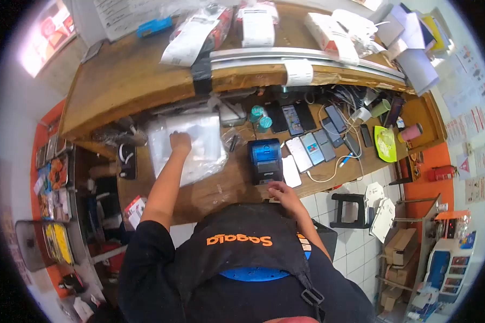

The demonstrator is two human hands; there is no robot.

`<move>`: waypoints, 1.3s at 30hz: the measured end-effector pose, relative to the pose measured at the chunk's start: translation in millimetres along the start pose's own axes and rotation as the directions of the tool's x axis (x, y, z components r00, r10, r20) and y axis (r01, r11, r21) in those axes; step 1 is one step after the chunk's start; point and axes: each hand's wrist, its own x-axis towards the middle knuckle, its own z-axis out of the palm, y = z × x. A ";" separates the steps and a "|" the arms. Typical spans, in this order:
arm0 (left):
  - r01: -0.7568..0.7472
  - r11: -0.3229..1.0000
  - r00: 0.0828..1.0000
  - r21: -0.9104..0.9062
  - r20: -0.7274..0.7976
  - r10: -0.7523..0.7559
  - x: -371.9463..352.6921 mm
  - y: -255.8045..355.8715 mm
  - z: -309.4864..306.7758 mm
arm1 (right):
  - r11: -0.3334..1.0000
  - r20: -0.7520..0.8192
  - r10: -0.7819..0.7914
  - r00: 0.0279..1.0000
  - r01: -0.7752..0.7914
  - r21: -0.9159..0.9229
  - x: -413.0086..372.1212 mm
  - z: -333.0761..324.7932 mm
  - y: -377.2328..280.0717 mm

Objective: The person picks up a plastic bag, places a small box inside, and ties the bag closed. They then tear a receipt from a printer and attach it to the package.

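Left hand (181,142) on plastic bags (202,164), fingers curled; cannot tell if gripping. Right hand (284,194) half open, just beside printer (265,161), near worktop (194,200) edge. Bags lie on worktop, left of printer; phones (312,148) right of it.

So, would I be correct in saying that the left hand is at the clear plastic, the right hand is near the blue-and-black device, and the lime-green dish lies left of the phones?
Not quite: the head view shows the lime-green dish to the right of the phones. The left hand is at the clear plastic, and the right hand is near the blue-and-black device.
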 end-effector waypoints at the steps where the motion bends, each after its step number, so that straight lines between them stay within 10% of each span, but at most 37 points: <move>1: -0.019 1.000 0.999 -0.016 -0.046 0.019 -2.9 -4.3 -4.1 | 1.000 -0.025 -0.001 1.000 0.001 -0.006 -0.3 -1.6 6.5; 7: -0.149 0.883 0.836 -0.446 -0.534 -0.129 -27.2 -29.0 -50.3 | 0.996 0.022 0.085 0.996 -0.085 0.004 3.4 0.5 6.1; 10: -0.390 0.510 0.737 -0.767 -0.592 -0.327 -42.6 -28.8 -72.3 | 0.996 0.090 0.087 0.992 -0.083 -0.044 14.7 8.9 -7.1; 12: -0.573 -0.019 0.705 -0.819 -0.480 -0.522 -53.4 -19.2 -80.9 | 0.996 0.123 0.050 0.991 -0.039 -0.086 21.4 15.7 -19.4; 16: -0.654 -0.136 0.705 -0.744 -0.534 -0.467 -141.9 30.7 -111.2 | 0.980 0.305 -0.076 0.949 0.014 0.199 32.5 45.1 -61.5; 17: -0.650 0.173 0.654 -0.740 -0.661 -0.369 -166.4 44.5 -117.6 | 0.947 0.359 -0.122 0.926 0.000 0.321 35.8 53.5 -69.1; 19: -0.715 0.190 0.662 -0.673 -0.739 -0.126 -205.2 76.8 -110.5 | 0.842 0.437 -0.295 0.850 0.016 0.539 31.6 67.8 -79.7; 23: -0.614 0.006 0.777 -0.789 -0.602 0.183 -227.4 71.7 -89.4 | 0.942 0.322 -0.171 0.931 0.058 0.331 48.5 65.2 -94.5; 25: -0.497 0.483 0.565 -0.721 -0.691 -0.451 -221.9 49.5 -80.1 | 0.957 0.282 -0.230 0.931 0.165 0.238 49.7 68.9 -98.8; 27: -0.433 0.407 0.653 -0.804 -0.591 -0.473 -210.5 53.1 -55.6 | 0.927 0.335 -0.238 0.911 0.111 0.357 40.8 71.1 -115.9; 28: -0.381 -0.347 0.918 -0.857 -0.305 -0.254 -200.9 67.3 -33.1 | 0.930 0.378 -0.242 0.894 0.103 0.353 40.1 70.6 -117.6; 29: 0.054 -0.865 0.964 -0.499 -0.199 0.175 -196.2 79.0 -19.2 | 0.933 0.383 -0.233 0.894 0.094 0.348 38.7 67.7 -117.4; 33: 0.180 -0.953 0.892 -0.244 -0.368 0.262 -193.0 90.3 -23.6 | 0.934 0.451 -0.199 0.870 0.029 0.356 37.7 60.1 -137.6; 39: 0.299 -0.903 0.947 -0.309 -0.021 0.321 -181.0 63.5 -14.4 | 0.859 0.168 -0.354 0.920 0.249 0.447 21.0 25.5 -160.6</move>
